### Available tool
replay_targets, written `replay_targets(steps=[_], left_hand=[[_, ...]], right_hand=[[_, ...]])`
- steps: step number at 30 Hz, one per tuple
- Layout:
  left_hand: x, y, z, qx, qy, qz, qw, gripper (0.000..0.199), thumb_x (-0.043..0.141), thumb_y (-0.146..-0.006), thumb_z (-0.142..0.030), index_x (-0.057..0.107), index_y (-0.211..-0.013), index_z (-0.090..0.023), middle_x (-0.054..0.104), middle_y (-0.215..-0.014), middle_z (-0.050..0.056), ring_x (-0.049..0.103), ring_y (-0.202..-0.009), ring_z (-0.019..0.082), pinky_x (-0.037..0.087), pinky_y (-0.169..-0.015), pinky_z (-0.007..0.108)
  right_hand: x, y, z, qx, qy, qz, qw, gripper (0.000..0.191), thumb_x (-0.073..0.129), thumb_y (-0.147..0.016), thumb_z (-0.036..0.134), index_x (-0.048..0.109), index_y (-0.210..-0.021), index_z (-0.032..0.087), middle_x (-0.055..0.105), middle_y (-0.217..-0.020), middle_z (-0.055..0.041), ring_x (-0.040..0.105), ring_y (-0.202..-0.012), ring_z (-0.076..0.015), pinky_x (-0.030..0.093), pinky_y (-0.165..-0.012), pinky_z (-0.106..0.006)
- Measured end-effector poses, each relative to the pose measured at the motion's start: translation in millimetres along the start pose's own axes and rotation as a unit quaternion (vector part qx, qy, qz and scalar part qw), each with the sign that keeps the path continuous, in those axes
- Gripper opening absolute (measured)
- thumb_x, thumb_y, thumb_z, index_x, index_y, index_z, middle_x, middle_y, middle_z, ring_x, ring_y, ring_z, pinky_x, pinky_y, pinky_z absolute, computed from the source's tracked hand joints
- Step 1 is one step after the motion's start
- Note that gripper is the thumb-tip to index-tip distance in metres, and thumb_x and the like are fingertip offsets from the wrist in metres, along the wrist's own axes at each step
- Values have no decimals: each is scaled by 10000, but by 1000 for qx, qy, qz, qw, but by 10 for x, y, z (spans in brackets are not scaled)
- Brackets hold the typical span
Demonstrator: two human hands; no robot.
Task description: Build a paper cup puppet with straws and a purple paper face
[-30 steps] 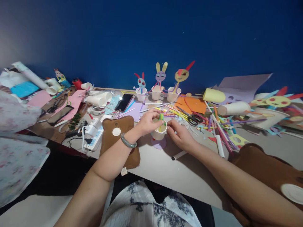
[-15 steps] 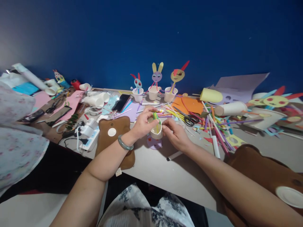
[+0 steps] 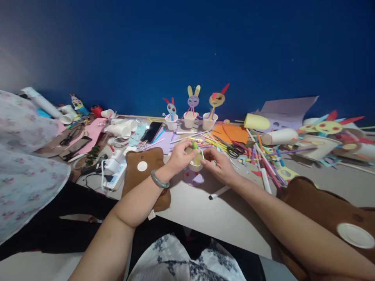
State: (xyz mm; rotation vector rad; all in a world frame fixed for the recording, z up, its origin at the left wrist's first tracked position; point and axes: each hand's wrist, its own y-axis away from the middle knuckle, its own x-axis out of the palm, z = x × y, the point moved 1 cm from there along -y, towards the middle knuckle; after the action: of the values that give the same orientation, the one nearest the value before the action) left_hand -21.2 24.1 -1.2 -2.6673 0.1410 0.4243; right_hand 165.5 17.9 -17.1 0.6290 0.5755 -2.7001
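A small white paper cup (image 3: 195, 166) is held above the table, its mouth tilted toward me. My left hand (image 3: 181, 156) is closed around its left side, the thumb at the rim. Between that hand's fingers a green strip (image 3: 195, 146) stands up from the cup, and a yellowish strip shows inside. My right hand (image 3: 218, 166) grips the cup's right rim with bent fingers; the fingertips are partly hidden. Just below the cup lies a round purple paper face (image 3: 193, 178). A white marker with a black tip (image 3: 218, 193) rests below my right hand.
Three rabbit figures in paper cups (image 3: 190, 120) stand along the blue wall. Scissors (image 3: 235, 150), orange paper (image 3: 231, 133) and colored sticks lie to the right. Left are a brown bear-shaped pad (image 3: 133, 175), a power strip (image 3: 117, 177) and a phone (image 3: 151, 132). A person stands at far left.
The right fingers have moved farther over the cup's rim, closer to the left hand. The camera view has shifted slightly. The person at far left has leaned farther into view.
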Motion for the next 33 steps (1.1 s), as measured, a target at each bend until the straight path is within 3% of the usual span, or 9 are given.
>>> replay_targets(steps=[3,7,12,16,20,23,29,33], left_hand=[[4,-1,-2,-3,4,9,1000,209,679,-838,-355,598,-774,-173,621,-835,25,575,-846,176,487,-845,339],[17,3,9,-2,21,12,1000,209,702,-826,-351,604,-779,-172,659,-894,36,602,-892,183,495,-866,338],[73,36,22,-47,109,50,992,298,717,-845,-370,659,-1043,-155,703,-1127,112,660,-1048,220,523,-938,375],[155,68,25,-76,185,68,977,442,776,-807,-449,617,-1106,-164,675,-1188,125,667,-1063,228,549,-919,379],[169,63,29,-96,234,47,966,591,793,-763,-586,583,-1135,-177,644,-1236,136,630,-1159,257,532,-979,410],[95,33,34,-123,267,65,954,688,727,-772,-695,568,-1201,-182,628,-1280,156,615,-1204,285,514,-1010,437],[-94,-33,9,-40,324,191,926,959,830,-612,-729,535,-1380,-235,568,-1429,174,499,-1391,363,432,-1135,484],[-79,-3,-56,-4,285,220,933,1081,891,-556,-675,476,-1466,-263,498,-1517,159,436,-1450,385,343,-1215,523]], right_hand=[[-6,0,-25,-10,-3,-4,1000,428,732,-792,538,579,-1032,219,607,-815,-15,562,-730,-186,460,-691,-340],[-7,3,-3,-13,-15,8,1000,498,782,-765,460,566,-1145,221,607,-807,1,570,-708,-172,475,-682,-330],[9,-18,21,49,-113,7,992,372,697,-819,419,564,-1102,217,572,-735,27,554,-636,-148,462,-615,-296],[20,-34,-19,100,-158,7,982,348,707,-781,401,541,-1033,228,582,-718,30,554,-623,-147,439,-583,-282],[1,-51,-10,103,-151,-14,983,305,707,-752,354,537,-974,232,554,-671,52,511,-575,-128,405,-550,-266],[-61,-72,38,87,-137,-47,986,237,694,-736,321,533,-882,227,547,-672,47,505,-582,-121,409,-566,-269],[-270,-69,188,20,-43,-75,996,127,642,-777,266,561,-867,226,564,-727,16,526,-656,-139,439,-614,-282],[-370,-39,301,-26,34,-79,996,80,618,-789,228,556,-840,228,583,-723,7,552,-650,-146,458,-633,-296]])
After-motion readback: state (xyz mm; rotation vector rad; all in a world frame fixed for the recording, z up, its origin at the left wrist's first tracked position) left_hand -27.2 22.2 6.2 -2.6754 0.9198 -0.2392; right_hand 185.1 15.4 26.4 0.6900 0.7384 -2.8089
